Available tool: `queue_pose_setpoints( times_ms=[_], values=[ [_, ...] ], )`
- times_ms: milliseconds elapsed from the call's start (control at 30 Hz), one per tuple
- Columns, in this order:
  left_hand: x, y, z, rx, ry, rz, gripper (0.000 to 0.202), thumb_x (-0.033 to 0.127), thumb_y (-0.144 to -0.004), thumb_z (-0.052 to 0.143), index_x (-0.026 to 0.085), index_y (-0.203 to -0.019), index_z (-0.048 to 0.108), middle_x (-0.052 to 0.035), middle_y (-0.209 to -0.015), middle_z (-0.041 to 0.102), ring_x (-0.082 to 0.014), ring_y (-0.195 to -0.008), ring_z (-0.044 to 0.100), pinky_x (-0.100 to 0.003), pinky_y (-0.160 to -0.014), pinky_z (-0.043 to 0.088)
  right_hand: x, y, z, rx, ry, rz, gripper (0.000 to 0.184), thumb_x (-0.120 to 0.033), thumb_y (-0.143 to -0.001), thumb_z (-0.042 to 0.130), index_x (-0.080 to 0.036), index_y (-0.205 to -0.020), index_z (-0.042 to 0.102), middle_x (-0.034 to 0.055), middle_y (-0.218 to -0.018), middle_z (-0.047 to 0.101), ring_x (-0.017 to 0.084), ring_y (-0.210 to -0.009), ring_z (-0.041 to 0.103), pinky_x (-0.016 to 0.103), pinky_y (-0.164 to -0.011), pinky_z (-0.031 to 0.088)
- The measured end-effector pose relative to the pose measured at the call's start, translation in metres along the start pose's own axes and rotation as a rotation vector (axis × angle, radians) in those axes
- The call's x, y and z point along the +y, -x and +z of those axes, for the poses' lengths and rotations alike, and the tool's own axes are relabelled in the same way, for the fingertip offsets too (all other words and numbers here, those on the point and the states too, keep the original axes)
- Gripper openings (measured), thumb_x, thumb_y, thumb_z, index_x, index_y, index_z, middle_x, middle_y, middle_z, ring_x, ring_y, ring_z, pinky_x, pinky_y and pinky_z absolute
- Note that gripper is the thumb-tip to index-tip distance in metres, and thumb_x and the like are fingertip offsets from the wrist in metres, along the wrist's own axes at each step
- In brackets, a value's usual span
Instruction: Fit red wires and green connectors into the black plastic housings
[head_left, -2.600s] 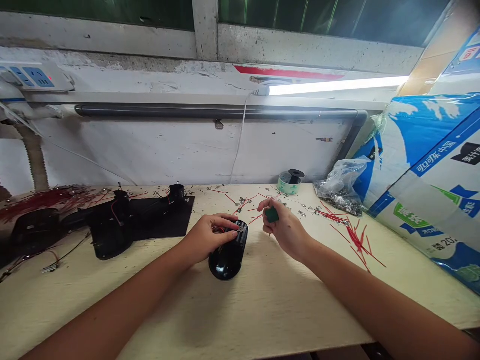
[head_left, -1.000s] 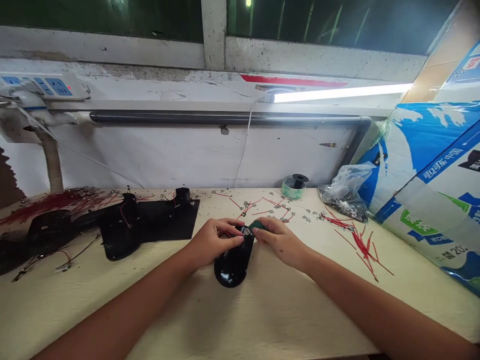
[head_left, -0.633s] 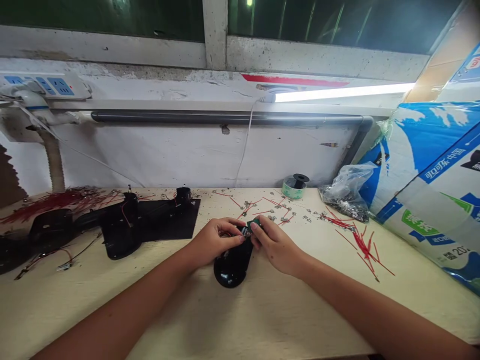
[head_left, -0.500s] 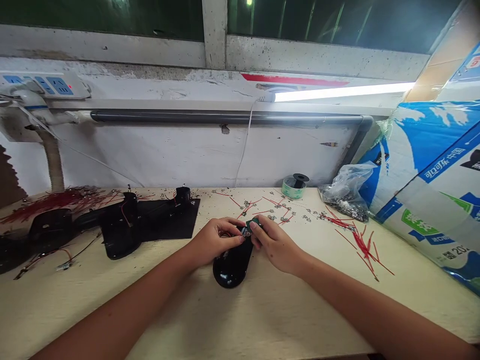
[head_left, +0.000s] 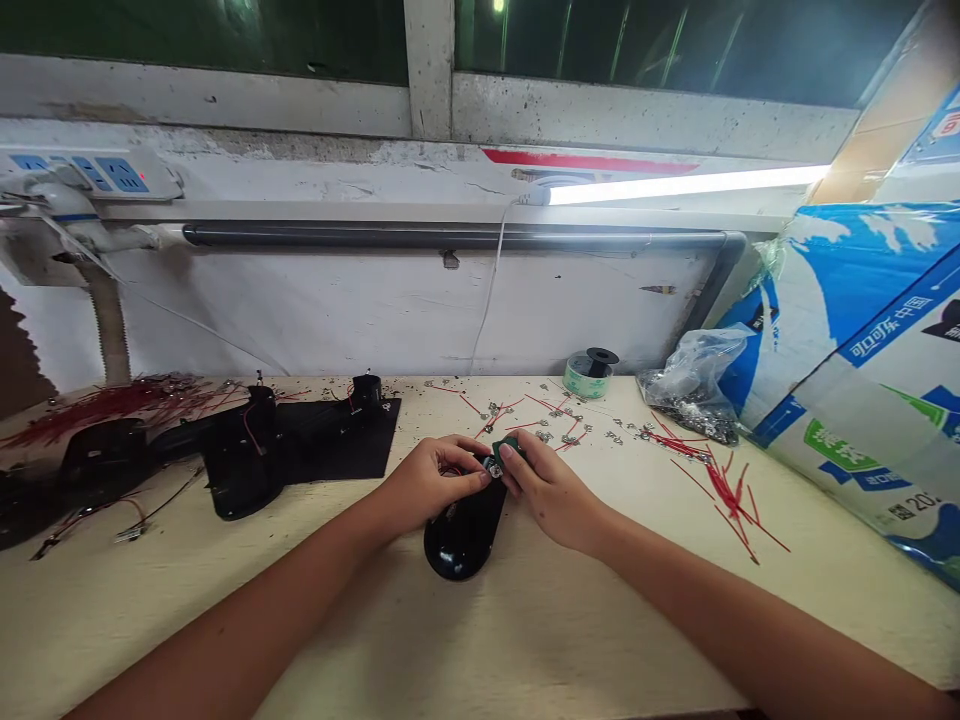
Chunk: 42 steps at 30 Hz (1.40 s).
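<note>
While both hands (head_left: 439, 485) (head_left: 551, 497) clamp a black casing (head_left: 459, 545), metal terminals (head_left: 570, 437) lie scattered beyond.

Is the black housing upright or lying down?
Lying down: the black housing stretches along the bench top, under the left hand.

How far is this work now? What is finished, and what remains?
Looks done: the black housing on the left shows a red wire. In hand: the left hand holds a second black housing, the right hand a small green piece at its end. Left: loose red wires and small metal terminals lie on the bench.
</note>
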<state>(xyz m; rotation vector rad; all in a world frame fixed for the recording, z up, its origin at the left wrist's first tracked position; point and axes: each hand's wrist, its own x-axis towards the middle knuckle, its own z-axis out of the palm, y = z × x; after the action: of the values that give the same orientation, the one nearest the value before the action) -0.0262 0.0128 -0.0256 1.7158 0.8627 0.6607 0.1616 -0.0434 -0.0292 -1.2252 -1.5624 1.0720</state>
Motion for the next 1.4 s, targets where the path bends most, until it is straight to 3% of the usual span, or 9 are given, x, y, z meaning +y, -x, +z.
queue_pose_setpoints(
  times_ms=[267,500,633,767,900,1000,1133,1400],
  values=[
    [0.003,0.001,0.002,0.018,0.038,-0.022,0.028,0.045,-0.07,0.079,0.018,-0.076,0.078,-0.0062,-0.126,0.061,-0.0128,-0.092,0.064,-0.026,-0.088,0.05,0.001,0.002,0.001,0.019,0.135,-0.034,0.032,-0.051,-0.1,0.041,-0.022,-0.085,0.041,-0.0002,-0.079,0.043,0.017,-0.073,0.038,0.031,-0.065,0.035],
    [0.001,0.001,0.002,0.012,0.048,-0.016,0.027,0.045,-0.071,0.078,0.018,-0.076,0.078,-0.0057,-0.124,0.06,-0.0127,-0.093,0.064,-0.026,-0.087,0.05,0.0,0.002,0.0,0.016,0.198,-0.011,0.033,-0.049,-0.099,0.043,-0.022,-0.08,0.037,-0.0011,-0.076,0.039,0.017,-0.07,0.034,0.031,-0.062,0.033],
    [-0.002,-0.001,0.001,-0.011,0.056,0.011,0.028,0.045,-0.071,0.078,0.017,-0.076,0.077,-0.0066,-0.121,0.062,-0.0139,-0.097,0.063,-0.026,-0.088,0.049,0.001,0.0,-0.002,-0.038,0.144,-0.032,0.033,-0.048,-0.1,0.04,-0.022,-0.079,0.041,-0.0009,-0.073,0.042,0.016,-0.068,0.036,0.031,-0.062,0.033],
    [-0.004,-0.002,0.001,0.005,0.023,-0.005,0.028,0.045,-0.071,0.078,0.017,-0.075,0.077,-0.0068,-0.123,0.063,-0.0121,-0.089,0.062,-0.027,-0.083,0.049,0.001,-0.002,-0.006,0.043,0.088,-0.074,0.028,-0.043,-0.099,0.044,-0.021,-0.084,0.047,0.0004,-0.08,0.049,0.016,-0.074,0.042,0.03,-0.066,0.035],
    [-0.007,-0.002,0.002,0.011,0.049,-0.001,0.025,0.042,-0.072,0.079,0.018,-0.077,0.078,-0.0062,-0.123,0.063,-0.0135,-0.094,0.063,-0.026,-0.084,0.048,0.0,-0.002,-0.006,0.09,0.011,-0.002,0.021,-0.038,-0.096,0.053,-0.021,-0.086,0.046,-0.0015,-0.078,0.051,0.014,-0.068,0.041,0.029,-0.062,0.034],
    [-0.009,-0.003,0.002,0.006,0.059,0.001,0.024,0.042,-0.071,0.079,0.018,-0.077,0.078,-0.0059,-0.123,0.062,-0.014,-0.096,0.063,-0.026,-0.086,0.047,0.001,-0.001,-0.004,0.058,-0.053,0.033,0.029,-0.046,-0.098,0.049,-0.021,-0.084,0.041,-0.0033,-0.073,0.046,0.013,-0.065,0.037,0.028,-0.059,0.032],
    [-0.007,-0.003,0.002,0.006,0.062,-0.003,0.025,0.042,-0.071,0.08,0.017,-0.077,0.078,-0.0059,-0.123,0.062,-0.0122,-0.092,0.062,-0.026,-0.083,0.047,0.004,0.002,-0.003,-0.001,0.021,-0.002,0.039,-0.056,-0.099,0.041,-0.021,-0.083,0.039,-0.0029,-0.074,0.038,0.013,-0.067,0.033,0.028,-0.06,0.032],
    [0.003,-0.001,0.003,-0.001,0.049,-0.001,0.024,0.041,-0.071,0.079,0.016,-0.073,0.076,-0.0054,-0.115,0.063,-0.0099,-0.085,0.059,-0.028,-0.087,0.048,-0.009,0.005,-0.005,-0.082,0.188,0.008,0.033,-0.049,-0.102,0.034,-0.022,-0.084,0.039,0.0,-0.077,0.039,0.016,-0.07,0.034,0.029,-0.059,0.033]
  ],
)
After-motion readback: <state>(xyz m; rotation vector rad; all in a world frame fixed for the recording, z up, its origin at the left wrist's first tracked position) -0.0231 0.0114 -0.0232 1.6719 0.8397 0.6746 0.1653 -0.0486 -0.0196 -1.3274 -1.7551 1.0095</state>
